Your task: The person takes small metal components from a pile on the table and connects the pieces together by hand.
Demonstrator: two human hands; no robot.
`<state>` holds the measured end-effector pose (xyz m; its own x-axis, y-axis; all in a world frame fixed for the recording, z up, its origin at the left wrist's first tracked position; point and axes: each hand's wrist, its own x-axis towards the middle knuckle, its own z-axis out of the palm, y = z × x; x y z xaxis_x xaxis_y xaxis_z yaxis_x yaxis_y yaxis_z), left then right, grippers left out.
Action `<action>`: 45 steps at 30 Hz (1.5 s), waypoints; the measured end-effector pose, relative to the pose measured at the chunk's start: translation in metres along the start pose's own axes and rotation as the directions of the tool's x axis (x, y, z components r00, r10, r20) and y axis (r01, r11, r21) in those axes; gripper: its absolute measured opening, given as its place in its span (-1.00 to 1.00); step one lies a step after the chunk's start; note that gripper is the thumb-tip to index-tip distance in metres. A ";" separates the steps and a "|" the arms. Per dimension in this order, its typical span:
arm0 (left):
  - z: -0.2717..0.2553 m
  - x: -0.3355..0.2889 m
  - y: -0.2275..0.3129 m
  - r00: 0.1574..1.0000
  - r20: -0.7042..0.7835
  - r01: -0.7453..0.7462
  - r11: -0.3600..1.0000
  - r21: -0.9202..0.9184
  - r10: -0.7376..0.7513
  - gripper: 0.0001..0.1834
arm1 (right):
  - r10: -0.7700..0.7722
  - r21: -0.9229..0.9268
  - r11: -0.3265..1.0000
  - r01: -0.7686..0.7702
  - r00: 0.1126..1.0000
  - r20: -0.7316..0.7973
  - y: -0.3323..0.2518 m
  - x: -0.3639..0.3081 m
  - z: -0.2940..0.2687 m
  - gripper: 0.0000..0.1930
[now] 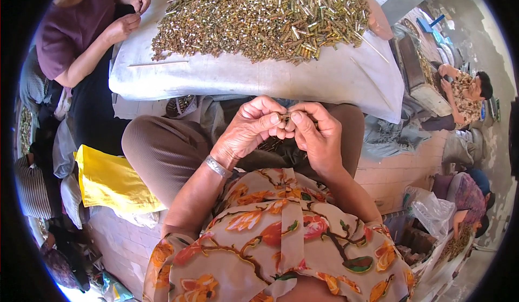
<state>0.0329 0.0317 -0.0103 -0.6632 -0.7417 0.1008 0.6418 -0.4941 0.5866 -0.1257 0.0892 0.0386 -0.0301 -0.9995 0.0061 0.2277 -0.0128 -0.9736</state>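
Note:
My left hand [253,123], with a silver bracelet on its wrist, meets my right hand [318,133] above my lap. Between the fingertips of both hands is a small brass-coloured metal piece [285,117]. Thumb and fingers are pinched closed on each side of it, and they cover most of its shape. Beyond the hands, a large pile of small brass-coloured metal cylinders [259,23] lies on a table with a white cover [205,80]. The longer cylinders lie mostly on the pile's right side, shorter bits on its left.
Thin sticks [158,64] lie on the white cover. At the left, a co-worker's hands [127,26] are over the table edge. A yellow bag [111,180] lies left of my knee. More people sit at the right, one beside a wooden box [430,99].

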 end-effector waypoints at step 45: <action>-0.017 0.050 -0.003 0.934 -0.351 0.238 0.842 0.484 -0.063 -0.78 | 0.488 0.466 0.784 -0.411 0.871 -0.054 0.017 0.059 -0.060 -0.77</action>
<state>0.0043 -0.0118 -0.0203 -0.5244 -0.8213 -0.2247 0.1962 -0.3733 0.9067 -0.1820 0.0319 0.0091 0.0324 -0.8753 -0.4825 0.6446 0.3873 -0.6592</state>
